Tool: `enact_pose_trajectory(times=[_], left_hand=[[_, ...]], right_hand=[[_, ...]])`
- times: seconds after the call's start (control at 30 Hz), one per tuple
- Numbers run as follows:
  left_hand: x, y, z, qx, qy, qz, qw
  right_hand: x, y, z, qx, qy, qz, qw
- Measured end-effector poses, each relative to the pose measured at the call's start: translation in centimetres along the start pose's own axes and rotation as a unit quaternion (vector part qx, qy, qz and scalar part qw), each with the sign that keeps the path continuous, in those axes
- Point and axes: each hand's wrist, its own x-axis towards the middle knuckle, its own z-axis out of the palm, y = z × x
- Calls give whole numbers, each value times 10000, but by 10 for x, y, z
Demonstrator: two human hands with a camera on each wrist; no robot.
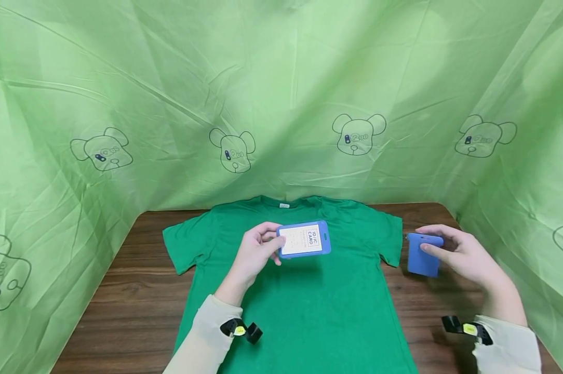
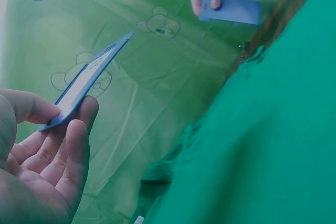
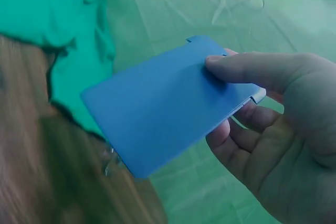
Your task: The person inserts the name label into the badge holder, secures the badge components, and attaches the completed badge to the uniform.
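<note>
My left hand (image 1: 258, 249) pinches a blue ID card holder (image 1: 325, 239) by one short end, thumb on top and fingers beneath. A white insert printed "ID/IC CARD" shows in it, and a slot is cut in its far end. In the left wrist view the card holder (image 2: 79, 100) tilts upward, away from the palm. Off to the right, my right hand (image 1: 464, 254) grips a plain blue card cover (image 1: 421, 262) between thumb and fingers. The right wrist view shows the broad smooth face of this cover (image 3: 152, 108), with small raised lips at the gripped end.
A green T-shirt (image 1: 309, 311) lies spread on the dark wooden table (image 1: 132, 301), collar at the far side. Light green cloth (image 1: 281, 93) with bear-head outlines hangs behind and at both sides. A small shiny item (image 3: 109, 163) shows near the sleeve.
</note>
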Motion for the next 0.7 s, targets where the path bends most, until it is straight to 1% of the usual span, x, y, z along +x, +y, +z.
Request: enact_pose_trajectory(times=[0.23, 0.37, 0.5, 0.57, 0.7], left_hand=[[0, 0, 0, 17, 4, -5, 10000], [1, 0, 0, 35, 9, -5, 10000], [0, 1, 0, 33, 21, -1, 10000], [0, 2, 0, 23, 22, 3, 10000], [0, 1, 0, 4, 27, 11, 10000]], right_hand=[[3, -23, 10, -91, 46, -474, 9988], [2, -34, 16, -134, -1, -860, 9962], [1, -43, 20, -33, -126, -1233, 9923], [1, -46, 22, 67, -214, -1320, 9910], [2, -50, 25, 205, -308, -1324, 9905]])
